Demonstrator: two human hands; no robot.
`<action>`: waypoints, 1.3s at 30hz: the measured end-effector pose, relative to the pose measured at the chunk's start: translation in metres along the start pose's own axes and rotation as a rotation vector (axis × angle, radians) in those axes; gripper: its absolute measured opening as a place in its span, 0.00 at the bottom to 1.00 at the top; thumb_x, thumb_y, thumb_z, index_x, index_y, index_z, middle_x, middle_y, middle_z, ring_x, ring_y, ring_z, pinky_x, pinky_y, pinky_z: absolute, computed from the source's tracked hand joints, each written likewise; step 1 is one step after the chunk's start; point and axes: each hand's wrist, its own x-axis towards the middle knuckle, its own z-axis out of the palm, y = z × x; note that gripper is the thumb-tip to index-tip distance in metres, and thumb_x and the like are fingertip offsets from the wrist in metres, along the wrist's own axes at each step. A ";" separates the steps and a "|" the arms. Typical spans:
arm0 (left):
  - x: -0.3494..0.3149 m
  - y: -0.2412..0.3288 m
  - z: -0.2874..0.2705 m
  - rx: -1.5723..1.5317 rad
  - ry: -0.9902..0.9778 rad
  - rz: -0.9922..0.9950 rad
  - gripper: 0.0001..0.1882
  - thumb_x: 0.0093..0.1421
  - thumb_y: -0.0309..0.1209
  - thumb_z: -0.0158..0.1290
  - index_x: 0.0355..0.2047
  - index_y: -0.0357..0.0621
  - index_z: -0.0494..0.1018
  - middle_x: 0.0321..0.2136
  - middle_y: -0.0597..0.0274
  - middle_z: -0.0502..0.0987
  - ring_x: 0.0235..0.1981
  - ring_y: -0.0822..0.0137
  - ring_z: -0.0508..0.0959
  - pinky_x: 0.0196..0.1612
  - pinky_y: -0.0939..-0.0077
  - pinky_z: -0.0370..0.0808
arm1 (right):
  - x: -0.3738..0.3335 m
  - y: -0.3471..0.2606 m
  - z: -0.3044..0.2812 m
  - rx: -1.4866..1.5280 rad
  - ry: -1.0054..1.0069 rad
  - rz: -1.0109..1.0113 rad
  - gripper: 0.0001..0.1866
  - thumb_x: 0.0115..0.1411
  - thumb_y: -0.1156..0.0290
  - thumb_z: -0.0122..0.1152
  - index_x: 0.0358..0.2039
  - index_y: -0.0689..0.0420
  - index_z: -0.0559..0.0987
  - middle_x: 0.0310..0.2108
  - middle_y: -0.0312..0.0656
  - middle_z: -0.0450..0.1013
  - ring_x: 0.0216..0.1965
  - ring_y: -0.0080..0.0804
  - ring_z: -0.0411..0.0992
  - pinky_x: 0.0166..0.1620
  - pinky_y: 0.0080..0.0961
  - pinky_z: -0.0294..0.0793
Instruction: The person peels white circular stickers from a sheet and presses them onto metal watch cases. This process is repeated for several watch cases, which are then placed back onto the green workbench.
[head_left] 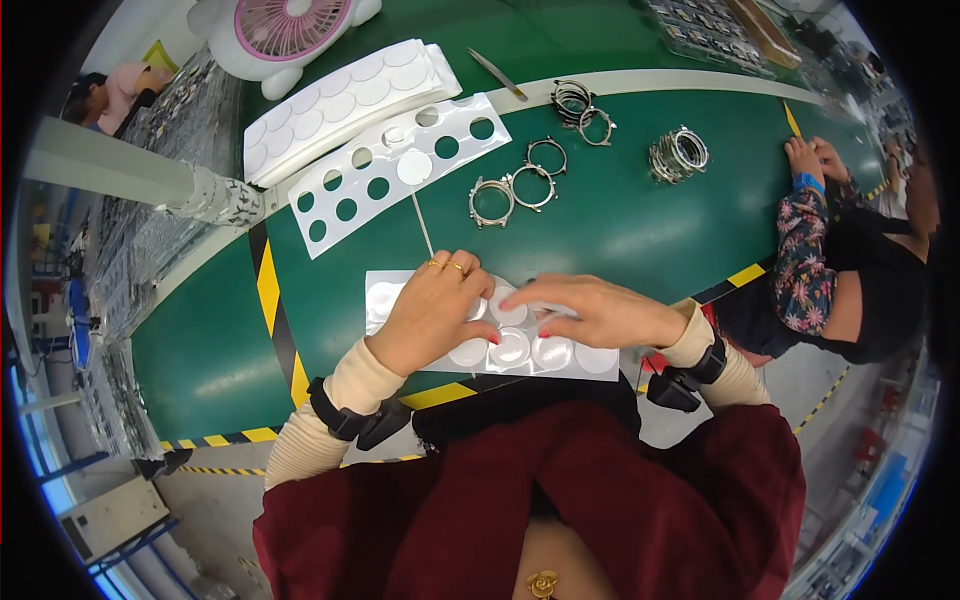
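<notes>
A white sheet of round stickers lies at the table's front edge under both my hands. My left hand is curled over its left part, thumb and fingers holding it down. From beneath those fingers a thin white stick runs away from me to a white disc; whether the hand grips the stick is hidden. My right hand is bent over the sheet's right part, index finger and thumb close to the stickers. A pale translucent piece shows between them, too blurred to name.
Beyond lie a punched white sheet, a stack of sticker sheets, tweezers and a pink-and-white fan. Metal watch cases stand mid-table, with a stack of more cases farther right. A co-worker's hands rest at the right.
</notes>
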 end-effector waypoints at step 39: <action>0.022 -0.031 -0.017 -1.981 0.249 -0.566 0.15 0.65 0.32 0.40 0.50 0.39 0.60 0.47 0.45 0.71 0.40 0.59 0.77 0.44 0.70 0.76 | 0.113 0.010 0.005 0.726 0.824 -0.012 0.08 0.58 0.72 0.54 0.36 0.62 0.77 0.30 0.32 0.73 0.33 0.16 0.67 0.37 0.13 0.65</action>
